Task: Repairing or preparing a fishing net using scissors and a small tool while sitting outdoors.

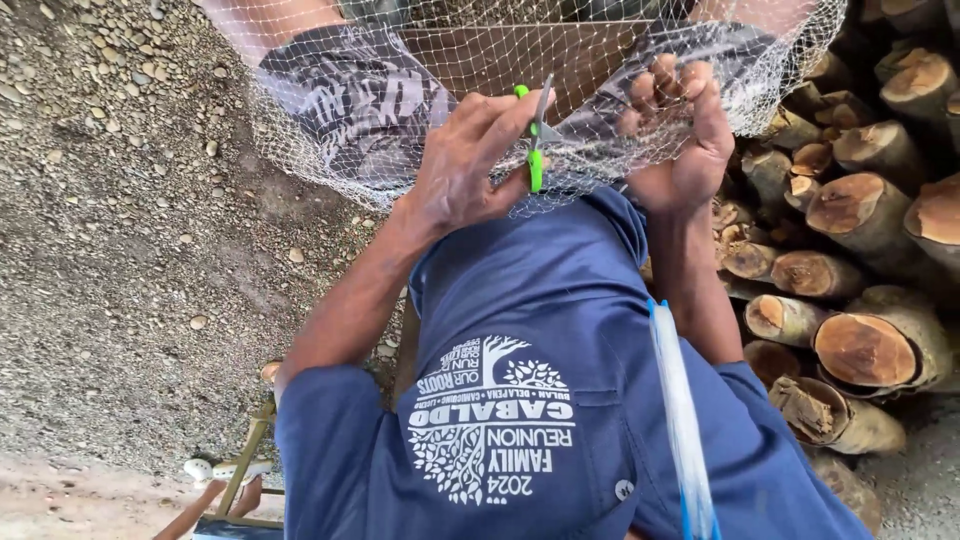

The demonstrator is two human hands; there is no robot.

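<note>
A fine white fishing net lies spread over my knees and patterned shorts at the top of the view. My left hand holds small green-handled snips against the net's lower edge, blades pointing up. My right hand is clenched on a gathered fold of the net just to the right of the snips. My dark blue shirt with a white tree print fills the lower middle. A strand of clear and blue line runs down over my right side.
Cut logs are stacked end-on along the right. Gravel and pebble ground covers the left. A piece of a wooden frame shows at the bottom left.
</note>
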